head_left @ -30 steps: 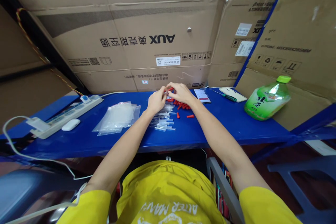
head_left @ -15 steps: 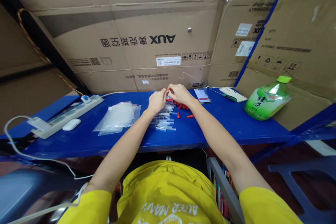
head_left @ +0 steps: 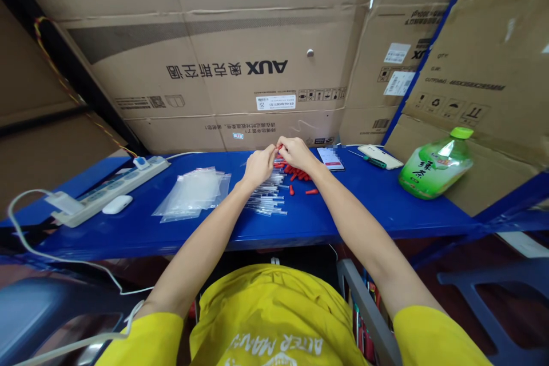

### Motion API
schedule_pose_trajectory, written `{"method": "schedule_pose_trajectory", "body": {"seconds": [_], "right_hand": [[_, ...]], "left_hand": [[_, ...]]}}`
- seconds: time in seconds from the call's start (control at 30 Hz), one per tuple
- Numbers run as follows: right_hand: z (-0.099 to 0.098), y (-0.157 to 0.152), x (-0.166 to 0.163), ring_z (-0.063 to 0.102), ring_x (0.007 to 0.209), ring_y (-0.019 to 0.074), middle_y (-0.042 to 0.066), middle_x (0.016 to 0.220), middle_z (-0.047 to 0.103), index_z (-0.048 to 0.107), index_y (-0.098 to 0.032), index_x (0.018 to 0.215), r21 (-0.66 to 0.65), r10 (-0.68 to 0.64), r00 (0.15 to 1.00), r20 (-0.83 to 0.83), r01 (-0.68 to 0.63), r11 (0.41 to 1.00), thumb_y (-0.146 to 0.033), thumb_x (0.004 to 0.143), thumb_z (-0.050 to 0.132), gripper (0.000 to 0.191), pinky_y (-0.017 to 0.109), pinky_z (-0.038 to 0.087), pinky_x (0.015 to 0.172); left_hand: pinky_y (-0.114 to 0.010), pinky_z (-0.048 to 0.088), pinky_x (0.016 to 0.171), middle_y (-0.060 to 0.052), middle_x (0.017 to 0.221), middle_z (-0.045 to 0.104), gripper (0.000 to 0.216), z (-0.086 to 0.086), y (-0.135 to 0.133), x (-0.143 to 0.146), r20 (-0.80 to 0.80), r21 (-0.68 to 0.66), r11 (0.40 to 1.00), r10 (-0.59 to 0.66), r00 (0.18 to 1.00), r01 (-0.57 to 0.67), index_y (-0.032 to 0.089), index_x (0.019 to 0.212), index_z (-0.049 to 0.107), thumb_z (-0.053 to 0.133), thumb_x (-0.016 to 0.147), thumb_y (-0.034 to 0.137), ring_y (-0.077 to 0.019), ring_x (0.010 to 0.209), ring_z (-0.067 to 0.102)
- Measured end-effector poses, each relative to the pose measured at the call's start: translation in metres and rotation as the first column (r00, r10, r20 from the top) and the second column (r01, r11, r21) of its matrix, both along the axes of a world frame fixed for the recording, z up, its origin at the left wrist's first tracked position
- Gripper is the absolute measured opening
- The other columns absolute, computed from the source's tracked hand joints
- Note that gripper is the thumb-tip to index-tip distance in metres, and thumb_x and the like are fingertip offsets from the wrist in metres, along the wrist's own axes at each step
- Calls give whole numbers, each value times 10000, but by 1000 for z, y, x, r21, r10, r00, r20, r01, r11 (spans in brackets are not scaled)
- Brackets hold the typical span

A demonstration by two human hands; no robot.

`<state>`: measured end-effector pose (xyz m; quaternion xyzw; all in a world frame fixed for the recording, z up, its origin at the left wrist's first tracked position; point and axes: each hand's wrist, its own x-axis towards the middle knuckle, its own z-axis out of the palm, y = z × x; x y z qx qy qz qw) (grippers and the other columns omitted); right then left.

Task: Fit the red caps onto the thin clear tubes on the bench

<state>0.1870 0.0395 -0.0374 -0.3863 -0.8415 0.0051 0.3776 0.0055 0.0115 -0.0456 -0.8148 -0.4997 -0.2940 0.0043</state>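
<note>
My left hand (head_left: 261,166) and my right hand (head_left: 297,155) meet fingertip to fingertip above the far middle of the blue table. Pinched in my right fingers is a small red rubber bulb (head_left: 279,148), only partly visible. The left fingers are closed right against it; whatever they grip is hidden. Below my left hand lies a pile of thin clear tubes (head_left: 268,200), roughly side by side. Under and beside my right hand is a heap of red rubber bulbs (head_left: 297,174), with a few loose ones (head_left: 311,191) nearer the front.
Flat clear zip bags (head_left: 193,191) are stacked left of the tubes. Farther left are a power strip (head_left: 115,189) and a white earbud case (head_left: 117,205). On the right are a phone (head_left: 330,158), a green-handled screwdriver (head_left: 374,161), a white phone-like object (head_left: 381,155) and a green tea bottle (head_left: 435,166). Cardboard walls the back.
Both hands have shifted very slightly right, still pinched together at the red bulb. The camera view tilts a little; the items on the table stay put.
</note>
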Motion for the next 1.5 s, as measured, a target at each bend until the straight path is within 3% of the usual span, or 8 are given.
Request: {"method": "schedule_pose_trajectory", "body": {"seconds": [0.23, 0.4, 0.6, 0.97, 1.2, 1.27, 1.33, 1.5], "right_hand": [[1, 3, -5, 500, 567, 128, -41, 642, 552, 626, -203, 912, -266, 216, 818, -534, -404, 875, -269, 937, 487, 156, 257, 436, 597], [10, 3, -10, 498, 588, 120, -46, 641, 520, 634, -212, 896, -180, 260, 684, -681, -501, 847, -340, 924, 571, 146, 266, 467, 611], [11, 9, -16, 461, 571, 115, -61, 617, 456, 614, -220, 883, -145, 209, 628, -749, -464, 874, -404, 914, 579, 189, 263, 429, 593], [6, 11, -28, 581, 748, 152, 16, 854, 675, 665, -208, 893, -39, 12, 763, -647, -49, 998, -274, 918, 473, 205, 287, 472, 729], [19, 43, 30, 412, 526, 108, -51, 687, 434, 522, -246, 900, -80, -103, 371, -923, 78, 994, -289, 895, 385, 144, 221, 411, 559], [17, 43, 42, 418, 518, 109, -49, 687, 465, 542, -243, 909, -124, -160, 426, -891, 110, 986, -305, 880, 404, 155, 219, 391, 537], [11, 37, 42, 463, 530, 123, -26, 712, 557, 596, -229, 928, -191, -208, 610, -765, 94, 977, -319, 873, 420, 205, 237, 382, 532], [2, 17, 29, 631, 711, 181, 15, 811, 716, 664, -224, 1044, -113, -207, 911, -357, 178, 978, -315, 883, 524, 232, 283, 459, 735]], "left_hand": [[-287, 261, 617, 10, 613, 493, 468, 0, 5, -4, 297, 61, 989, -147, 943, 135, 202, 741, 505, 363, 1083, 488, -148, 586, 465], [-271, 280, 622, 31, 616, 424, 519, 8, 1, 4, 449, 131, 970, -242, 860, 204, 186, 700, 461, 390, 1063, 550, -117, 603, 391], [-266, 300, 633, 31, 635, 425, 498, 12, 2, 11, 504, 152, 965, -262, 823, 214, 180, 717, 489, 416, 1056, 537, -116, 628, 385], [-296, 220, 602, 38, 578, 365, 465, 9, 11, 22, 539, 112, 989, -140, 831, 94, 197, 653, 369, 441, 1046, 434, -111, 582, 304], [-288, 238, 614, 35, 585, 354, 495, -4, 16, -2, 550, 44, 997, -77, 832, 64, 203, 639, 327, 428, 1050, 459, -115, 594, 337], [-279, 265, 622, 23, 608, 407, 490, -6, 18, -10, 560, 27, 1000, -24, 828, 10, 204, 656, 361, 378, 1068, 468, -127, 612, 389], [-275, 287, 637, 1, 647, 504, 478, -7, 18, -14, 493, 6, 999, 33, 869, -41, 203, 698, 458, 350, 1081, 468, -150, 647, 477], [-275, 347, 672, -45, 835, 720, 399, -7, 12, -15, 113, -34, 997, 67, 991, -63, 254, 923, 699, 445, 1050, 534, -215, 817, 652]]}}
